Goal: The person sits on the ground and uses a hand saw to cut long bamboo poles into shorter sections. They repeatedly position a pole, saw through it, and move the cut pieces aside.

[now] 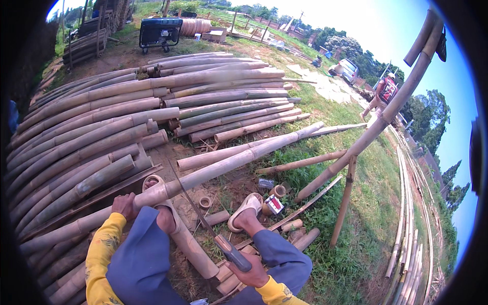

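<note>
Bamboo trimming, blade set against the pole.

Nearest me, my right hand (252, 275) is closed around the dark handle of a long, thin-bladed steel knife (195, 208), whose blade runs up and left to touch the long pale-tan bamboo pole (223, 165) near its node. My left hand (123, 205) is wrapped over that same pole, pinning it where it lies across a short, thick bamboo log (190, 244) under my knee. I judge the step to be trimming at the node; the next stroke calls for a firm left hold and the blade angled away from my sandalled foot (245, 209). Short cut bamboo rings (205, 202) lie on the dirt just beyond. Farther left, a broad stack of long grey-brown bamboo poles (91, 127) spreads toward a black wheeled generator (160, 32).
</note>
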Tool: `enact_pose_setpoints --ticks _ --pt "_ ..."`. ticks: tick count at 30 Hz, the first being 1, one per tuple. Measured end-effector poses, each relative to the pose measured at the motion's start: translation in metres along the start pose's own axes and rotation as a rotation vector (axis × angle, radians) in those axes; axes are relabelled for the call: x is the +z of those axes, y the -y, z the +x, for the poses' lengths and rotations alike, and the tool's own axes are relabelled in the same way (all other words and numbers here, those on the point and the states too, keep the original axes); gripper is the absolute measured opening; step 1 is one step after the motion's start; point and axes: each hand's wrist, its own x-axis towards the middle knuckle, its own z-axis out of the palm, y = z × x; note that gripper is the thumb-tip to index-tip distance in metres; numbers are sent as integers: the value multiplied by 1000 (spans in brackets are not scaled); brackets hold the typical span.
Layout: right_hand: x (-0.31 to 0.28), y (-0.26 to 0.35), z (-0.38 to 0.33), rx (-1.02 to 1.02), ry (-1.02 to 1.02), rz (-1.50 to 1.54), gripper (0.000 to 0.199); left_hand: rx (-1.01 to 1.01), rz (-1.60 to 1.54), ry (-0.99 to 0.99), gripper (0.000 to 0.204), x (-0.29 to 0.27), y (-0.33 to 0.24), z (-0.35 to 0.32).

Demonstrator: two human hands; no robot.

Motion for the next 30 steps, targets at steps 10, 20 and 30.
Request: enact_pose_setpoints --ticks 10,20,30 --pt "43 -6 82 -43 11 30 33 15 36 -63 50 14 13 4" --pt "67 -8 121 30 -19 34 14 22 31 -26 40 24 9 4" --pt "30 15 30 -12 39 38 27 -33 4 34 53 12 29 -10"
